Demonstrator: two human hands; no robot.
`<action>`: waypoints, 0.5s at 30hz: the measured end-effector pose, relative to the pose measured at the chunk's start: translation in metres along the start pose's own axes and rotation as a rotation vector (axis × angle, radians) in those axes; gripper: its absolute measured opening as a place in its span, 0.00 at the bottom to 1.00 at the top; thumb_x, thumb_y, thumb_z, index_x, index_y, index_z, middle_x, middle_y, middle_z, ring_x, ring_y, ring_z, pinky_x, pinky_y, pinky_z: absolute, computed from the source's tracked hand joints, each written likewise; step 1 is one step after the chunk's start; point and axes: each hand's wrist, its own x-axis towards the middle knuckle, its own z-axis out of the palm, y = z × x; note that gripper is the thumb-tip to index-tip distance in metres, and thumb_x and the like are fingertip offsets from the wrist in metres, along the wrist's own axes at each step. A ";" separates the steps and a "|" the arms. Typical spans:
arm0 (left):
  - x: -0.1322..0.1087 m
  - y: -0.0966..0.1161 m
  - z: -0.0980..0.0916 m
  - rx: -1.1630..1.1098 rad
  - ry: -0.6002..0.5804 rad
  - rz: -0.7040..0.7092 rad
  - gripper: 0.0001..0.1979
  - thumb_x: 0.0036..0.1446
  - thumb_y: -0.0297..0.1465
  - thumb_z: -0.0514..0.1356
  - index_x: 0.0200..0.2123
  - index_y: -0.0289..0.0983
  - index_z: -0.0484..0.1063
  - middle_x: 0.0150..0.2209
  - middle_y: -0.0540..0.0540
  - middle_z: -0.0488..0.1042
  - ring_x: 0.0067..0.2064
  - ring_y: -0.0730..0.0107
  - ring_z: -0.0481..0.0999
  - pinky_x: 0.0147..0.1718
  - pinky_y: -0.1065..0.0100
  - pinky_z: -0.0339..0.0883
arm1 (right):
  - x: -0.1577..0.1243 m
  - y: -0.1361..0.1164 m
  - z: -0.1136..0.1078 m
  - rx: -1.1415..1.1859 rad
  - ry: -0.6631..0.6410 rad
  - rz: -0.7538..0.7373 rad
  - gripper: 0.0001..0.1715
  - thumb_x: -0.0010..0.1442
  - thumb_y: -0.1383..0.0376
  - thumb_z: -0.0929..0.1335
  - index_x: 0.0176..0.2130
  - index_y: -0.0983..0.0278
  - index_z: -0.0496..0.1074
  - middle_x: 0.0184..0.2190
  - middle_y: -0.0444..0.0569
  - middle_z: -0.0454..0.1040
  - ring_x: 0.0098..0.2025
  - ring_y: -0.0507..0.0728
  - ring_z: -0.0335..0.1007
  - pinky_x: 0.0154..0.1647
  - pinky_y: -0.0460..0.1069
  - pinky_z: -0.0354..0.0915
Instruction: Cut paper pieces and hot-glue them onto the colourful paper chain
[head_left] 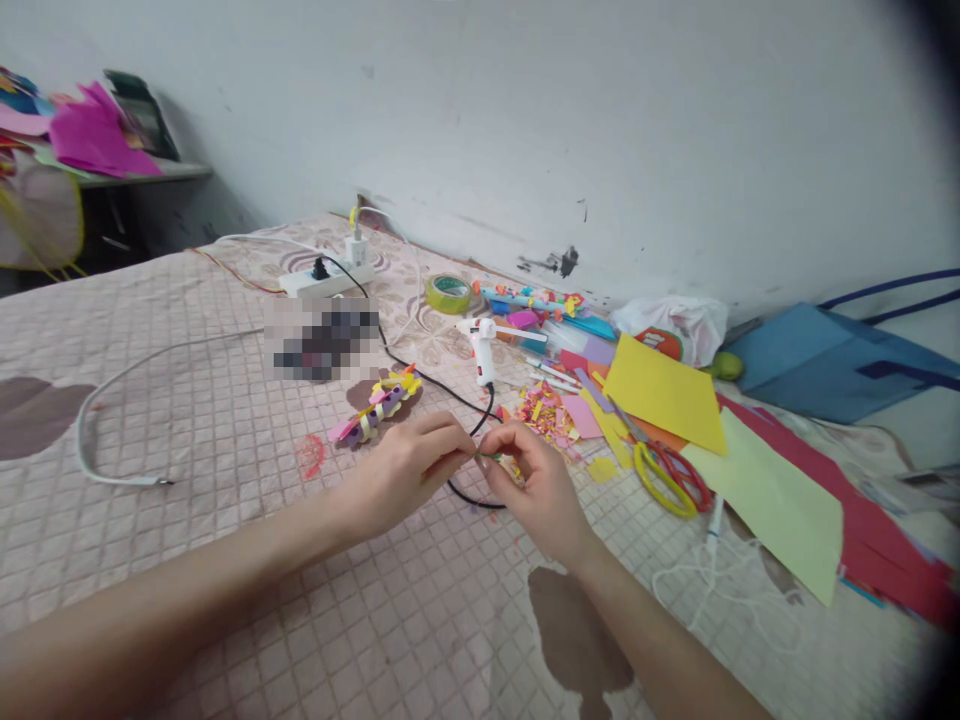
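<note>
Head view: quilted cloth (375, 620) under hands (401, 470), pale wall (480, 130).

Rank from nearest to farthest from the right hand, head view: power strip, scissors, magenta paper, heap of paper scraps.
From the right hand:
1. Heap of paper scraps: just beyond the hand.
2. Scissors: to the right, beside the coloured sheets.
3. Power strip: left, toward the wall.
4. Magenta paper: far left, on a separate surface.
</note>
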 end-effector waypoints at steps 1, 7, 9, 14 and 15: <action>0.000 0.000 0.000 -0.002 -0.002 0.000 0.09 0.62 0.26 0.49 0.35 0.34 0.69 0.35 0.45 0.71 0.37 0.71 0.71 0.37 0.69 0.63 | 0.000 0.000 0.000 0.021 0.001 0.014 0.07 0.56 0.72 0.64 0.34 0.61 0.66 0.31 0.45 0.69 0.36 0.54 0.67 0.38 0.49 0.64; 0.002 0.003 0.000 -0.159 0.001 -0.184 0.05 0.58 0.26 0.55 0.32 0.35 0.70 0.31 0.47 0.71 0.33 0.73 0.70 0.33 0.70 0.64 | 0.000 0.000 0.001 0.019 0.014 0.007 0.05 0.58 0.71 0.63 0.34 0.61 0.65 0.29 0.43 0.68 0.33 0.53 0.67 0.34 0.47 0.63; 0.004 0.002 0.000 -0.380 -0.059 -0.326 0.03 0.55 0.28 0.57 0.34 0.34 0.68 0.29 0.48 0.71 0.30 0.74 0.70 0.30 0.71 0.66 | -0.001 0.000 0.002 -0.096 0.051 -0.076 0.05 0.58 0.71 0.63 0.34 0.61 0.65 0.30 0.44 0.68 0.34 0.54 0.66 0.36 0.49 0.63; 0.008 -0.001 -0.005 -0.913 -0.206 -0.554 0.09 0.53 0.30 0.60 0.37 0.34 0.66 0.30 0.48 0.74 0.30 0.75 0.74 0.29 0.71 0.69 | -0.003 0.004 0.001 -0.297 0.081 -0.380 0.10 0.59 0.75 0.62 0.37 0.59 0.66 0.34 0.48 0.70 0.39 0.57 0.66 0.43 0.55 0.64; 0.009 -0.001 -0.006 -0.951 -0.213 -0.591 0.08 0.54 0.31 0.60 0.36 0.34 0.66 0.30 0.49 0.74 0.30 0.75 0.74 0.29 0.71 0.68 | -0.004 0.005 0.001 -0.311 0.075 -0.417 0.11 0.59 0.75 0.62 0.39 0.59 0.66 0.34 0.49 0.70 0.40 0.57 0.66 0.44 0.56 0.64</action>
